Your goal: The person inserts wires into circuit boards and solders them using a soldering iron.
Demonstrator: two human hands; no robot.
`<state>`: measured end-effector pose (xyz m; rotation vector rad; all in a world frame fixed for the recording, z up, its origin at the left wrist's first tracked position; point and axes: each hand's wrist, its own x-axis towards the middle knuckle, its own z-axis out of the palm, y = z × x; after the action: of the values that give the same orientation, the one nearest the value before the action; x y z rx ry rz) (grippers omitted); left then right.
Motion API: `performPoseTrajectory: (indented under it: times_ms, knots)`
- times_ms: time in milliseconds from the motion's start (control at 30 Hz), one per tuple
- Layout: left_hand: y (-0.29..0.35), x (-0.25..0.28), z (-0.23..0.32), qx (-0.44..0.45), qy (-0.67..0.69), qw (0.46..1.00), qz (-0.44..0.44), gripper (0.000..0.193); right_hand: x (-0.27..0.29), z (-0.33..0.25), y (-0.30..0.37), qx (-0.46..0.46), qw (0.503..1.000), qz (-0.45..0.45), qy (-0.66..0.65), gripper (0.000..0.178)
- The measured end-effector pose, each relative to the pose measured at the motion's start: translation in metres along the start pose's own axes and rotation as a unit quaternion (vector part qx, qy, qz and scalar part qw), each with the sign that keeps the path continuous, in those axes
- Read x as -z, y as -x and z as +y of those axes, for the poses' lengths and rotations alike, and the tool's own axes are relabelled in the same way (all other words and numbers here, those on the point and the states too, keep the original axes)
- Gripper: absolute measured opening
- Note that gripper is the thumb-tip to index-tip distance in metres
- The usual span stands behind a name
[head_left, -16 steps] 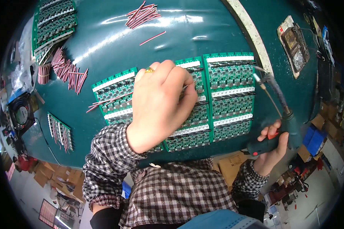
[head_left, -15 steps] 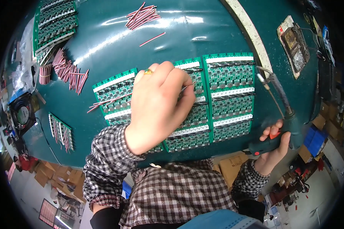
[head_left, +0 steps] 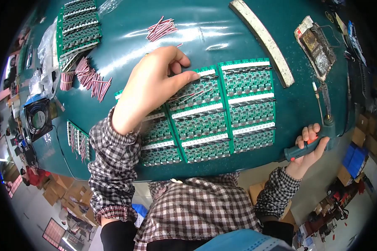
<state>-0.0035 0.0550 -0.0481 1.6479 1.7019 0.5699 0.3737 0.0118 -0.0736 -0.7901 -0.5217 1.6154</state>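
My left hand [head_left: 153, 77] reaches over the left part of the green circuit-board panels [head_left: 201, 119], its thumb and forefinger apart and nothing visible between them. A few thin red-and-white wires [head_left: 192, 96] lie across the middle panel just below its thumb. Beyond the fingers, a single wire end [head_left: 179, 45] shows on the table. In my right hand [head_left: 309, 144] is a green soldering gun [head_left: 329, 129] with a red trigger, held off to the right of the boards. Its tip points away from me, near a soldering stand [head_left: 318, 52]. The left hand hides part of the leftmost panel.
A pile of wires [head_left: 161, 30] lies at the far side; more wire bundles [head_left: 88, 75] sit at left beside stacked circuit boards [head_left: 79, 27]. A pale curved strip [head_left: 264, 42] lies beyond the boards. A black fan [head_left: 38, 119] and a small wired board [head_left: 77, 140] are at left.
My left hand has shifted up and left off the middle panel, and its pinched fingers have opened. The soldering gun has moved right, away from the boards, toward the stand.
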Motion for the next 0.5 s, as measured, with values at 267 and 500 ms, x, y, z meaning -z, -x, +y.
performPoseTrajectory:
  times_ms: [267,500]
  knots:
    - [0.046,0.021,0.024,0.03,0.33,0.942,-0.058,0.013,0.006,0.0,0.002,0.01,0.999,-0.029,-0.027,0.041]
    - [0.115,0.012,0.017,0.127,0.572,0.804,0.098,0.012,0.006,-0.002,-0.004,0.009,0.999,-0.046,-0.026,0.036]
